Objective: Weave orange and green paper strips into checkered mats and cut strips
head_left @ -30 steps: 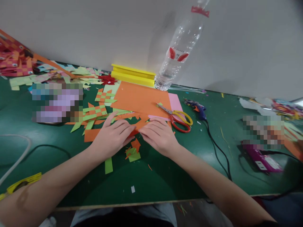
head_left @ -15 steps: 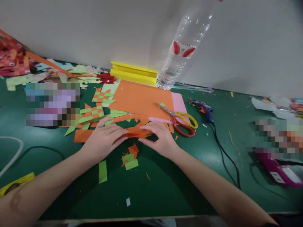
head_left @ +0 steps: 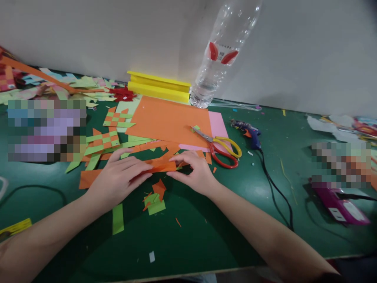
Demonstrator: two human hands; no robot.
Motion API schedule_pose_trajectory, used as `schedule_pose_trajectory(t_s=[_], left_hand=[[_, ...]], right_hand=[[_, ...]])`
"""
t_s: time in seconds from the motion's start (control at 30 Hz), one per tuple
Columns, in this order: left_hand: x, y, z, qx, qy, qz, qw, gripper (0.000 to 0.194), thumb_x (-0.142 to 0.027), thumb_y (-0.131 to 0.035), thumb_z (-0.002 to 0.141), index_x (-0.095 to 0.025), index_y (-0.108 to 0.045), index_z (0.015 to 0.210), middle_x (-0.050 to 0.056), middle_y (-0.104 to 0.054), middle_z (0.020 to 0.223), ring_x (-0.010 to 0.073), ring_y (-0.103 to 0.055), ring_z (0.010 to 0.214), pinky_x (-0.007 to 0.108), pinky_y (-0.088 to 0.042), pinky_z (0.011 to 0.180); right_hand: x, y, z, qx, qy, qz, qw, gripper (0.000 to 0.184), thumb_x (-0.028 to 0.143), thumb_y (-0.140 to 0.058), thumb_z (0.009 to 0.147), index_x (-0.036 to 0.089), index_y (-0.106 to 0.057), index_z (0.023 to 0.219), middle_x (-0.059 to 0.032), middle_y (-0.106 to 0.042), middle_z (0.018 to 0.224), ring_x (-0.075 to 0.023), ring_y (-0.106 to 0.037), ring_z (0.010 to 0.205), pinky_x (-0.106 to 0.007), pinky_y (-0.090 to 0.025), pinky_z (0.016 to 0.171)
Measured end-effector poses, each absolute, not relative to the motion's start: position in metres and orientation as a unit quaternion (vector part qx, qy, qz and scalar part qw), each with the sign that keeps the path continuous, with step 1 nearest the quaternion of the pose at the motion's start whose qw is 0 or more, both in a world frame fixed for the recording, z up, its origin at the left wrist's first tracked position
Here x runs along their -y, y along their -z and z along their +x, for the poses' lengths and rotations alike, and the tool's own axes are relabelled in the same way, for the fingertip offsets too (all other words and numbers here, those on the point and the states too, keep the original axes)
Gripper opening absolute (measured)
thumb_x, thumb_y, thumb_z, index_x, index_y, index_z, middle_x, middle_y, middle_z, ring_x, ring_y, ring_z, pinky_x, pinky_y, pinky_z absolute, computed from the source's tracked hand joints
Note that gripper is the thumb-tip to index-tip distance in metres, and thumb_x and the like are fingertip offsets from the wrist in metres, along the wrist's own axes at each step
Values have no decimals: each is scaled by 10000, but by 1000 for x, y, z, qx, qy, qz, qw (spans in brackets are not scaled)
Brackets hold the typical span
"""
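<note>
Between my hands is a folded strip of orange paper (head_left: pixel 161 164), raised slightly over the table. My left hand (head_left: pixel 119 175) pinches its left end between thumb and fingers. The strip's right end is gripped by my right hand (head_left: pixel 196 171), with thumb below and fingertips above. Another orange strip (head_left: pixel 88 179) sticks out from under my left hand. Just beyond lie two woven orange-and-green paper pieces (head_left: pixel 103 140) and a large orange sheet (head_left: pixel 171 118). Scissors (head_left: pixel 209 139) with one red and one yellow handle rest partly on that sheet.
A water bottle (head_left: pixel 218 51) stands by the wall beside a yellow folded piece (head_left: pixel 159 91). On the right are a blue glue gun (head_left: pixel 251 131) with its black cord and a magenta power strip (head_left: pixel 338 204). Green and orange scraps (head_left: pixel 156 206) lie near me.
The whole view has shifted, so things on the table appear farther left. Both hands keep hold of the orange strip, with little change in their grip.
</note>
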State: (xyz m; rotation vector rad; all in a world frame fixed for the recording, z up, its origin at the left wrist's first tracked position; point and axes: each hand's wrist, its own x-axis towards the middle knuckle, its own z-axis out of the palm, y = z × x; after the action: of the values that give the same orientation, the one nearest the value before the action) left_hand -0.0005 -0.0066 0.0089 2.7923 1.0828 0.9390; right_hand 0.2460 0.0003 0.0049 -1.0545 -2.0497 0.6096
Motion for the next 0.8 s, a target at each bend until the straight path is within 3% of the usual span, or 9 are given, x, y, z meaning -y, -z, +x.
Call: schedule_pose_trajectory(t_s=[0.1,0.27,0.47,0.8], left_hand=[[7,-9,0,-347,-308,886,3,179,-314,-485,999,-239,-645,967,-9,-749,815,159,-688,685,441,-429,975],[7,-7,1,-338,-305,890,-4,198,-317,-481,1001,-227,-643,931,0,-751,818,154,-690,689,423,-437,962],[8,-6,2,-344,-294,892,7,199,-303,-516,982,-191,-669,922,20,-742,807,162,-684,687,414,-409,971],[5,-3,2,-368,-282,885,50,268,-374,-498,986,-188,-678,917,6,-720,773,159,-662,660,426,-389,971]], right_hand=[[-1,-5,246,794,-255,-410,371,181,398,-664,860,218,-686,857,-15,-709,786,-153,-646,751,-311,-543,699],[0,-6,245,778,-314,-410,357,194,397,-647,867,215,-701,907,-31,-725,877,-144,-655,762,-273,-532,666],[1,-10,243,740,-387,-403,375,135,311,-634,863,189,-692,866,-11,-731,774,-115,-662,686,-223,-502,604],[-1,-5,242,688,-453,-431,369,152,335,-644,855,193,-690,830,-11,-739,733,-122,-682,658,-248,-518,619]])
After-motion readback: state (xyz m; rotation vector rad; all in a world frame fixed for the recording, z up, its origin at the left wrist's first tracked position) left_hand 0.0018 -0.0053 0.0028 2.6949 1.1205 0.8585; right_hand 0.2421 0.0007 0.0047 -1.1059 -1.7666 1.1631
